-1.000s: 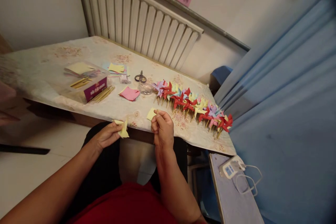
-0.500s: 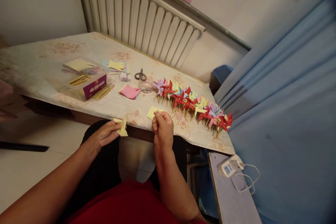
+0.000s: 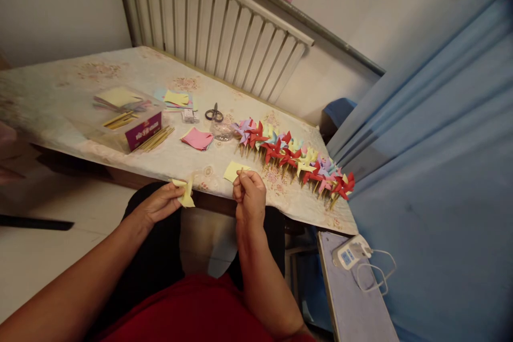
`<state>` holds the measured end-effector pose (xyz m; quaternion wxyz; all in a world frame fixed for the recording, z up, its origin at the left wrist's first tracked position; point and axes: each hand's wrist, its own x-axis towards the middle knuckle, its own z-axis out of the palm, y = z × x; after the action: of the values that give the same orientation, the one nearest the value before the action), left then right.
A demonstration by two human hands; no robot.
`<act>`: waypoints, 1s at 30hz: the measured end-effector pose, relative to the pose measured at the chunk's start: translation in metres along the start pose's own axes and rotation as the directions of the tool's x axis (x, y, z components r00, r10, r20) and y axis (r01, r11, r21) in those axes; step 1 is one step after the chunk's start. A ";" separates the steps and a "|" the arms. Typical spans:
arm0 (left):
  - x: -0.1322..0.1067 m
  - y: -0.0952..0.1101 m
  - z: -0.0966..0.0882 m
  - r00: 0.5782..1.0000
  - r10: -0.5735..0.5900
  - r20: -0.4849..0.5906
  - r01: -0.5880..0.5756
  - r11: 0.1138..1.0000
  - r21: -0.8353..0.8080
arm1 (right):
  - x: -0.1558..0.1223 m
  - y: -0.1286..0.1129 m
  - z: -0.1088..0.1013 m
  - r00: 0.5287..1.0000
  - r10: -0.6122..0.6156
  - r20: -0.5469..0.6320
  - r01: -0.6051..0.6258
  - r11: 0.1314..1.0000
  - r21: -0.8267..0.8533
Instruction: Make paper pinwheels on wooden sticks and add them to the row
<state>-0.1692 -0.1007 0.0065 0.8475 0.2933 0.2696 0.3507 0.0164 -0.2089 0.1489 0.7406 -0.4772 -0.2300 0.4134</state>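
Note:
My left hand (image 3: 162, 203) pinches a yellow paper pinwheel (image 3: 185, 194) with bent blades, held over my lap at the table's front edge. Beside it, my right hand (image 3: 250, 195) is closed with thumb and index finger pressed together. Whatever sits in that pinch is too small to make out. Just behind the right hand lies a yellow paper square (image 3: 234, 171) on the table. Finished pinwheels (image 3: 290, 158) on sticks, in red, yellow, purple and blue, stand in a long row to the right.
On the flowered tablecloth (image 3: 80, 133) are a clear plastic box (image 3: 143, 131), loose wooden sticks (image 3: 155, 139), pink paper sheets (image 3: 197, 139), scissors (image 3: 214, 113) and a small clear bag (image 3: 222, 131). A radiator (image 3: 216, 26) lines the wall. A white plug adapter (image 3: 348, 253) lies on a side surface.
Almost nothing differs. The view has shifted very slightly, and both hands keep the same pose, the left still with the yellow pinwheel.

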 end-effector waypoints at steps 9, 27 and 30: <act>0.001 -0.001 -0.002 0.999 -0.001 0.033 0.002 1.000 -0.029 | 0.000 0.002 -0.002 1.000 -0.008 -0.010 0.008 0.999 -0.035; 0.001 -0.001 0.000 1.000 0.000 0.009 0.001 0.999 -0.034 | 0.001 0.002 -0.003 1.000 -0.007 -0.029 0.005 0.999 -0.053; 0.000 0.000 0.001 1.000 -0.014 0.017 0.015 1.000 -0.027 | 0.001 0.002 -0.003 1.000 -0.003 -0.025 0.002 0.999 -0.050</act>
<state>-0.1682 -0.1008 0.0067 0.8561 0.2827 0.2599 0.3458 0.0186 -0.2089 0.1455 0.7317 -0.5003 -0.2315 0.4008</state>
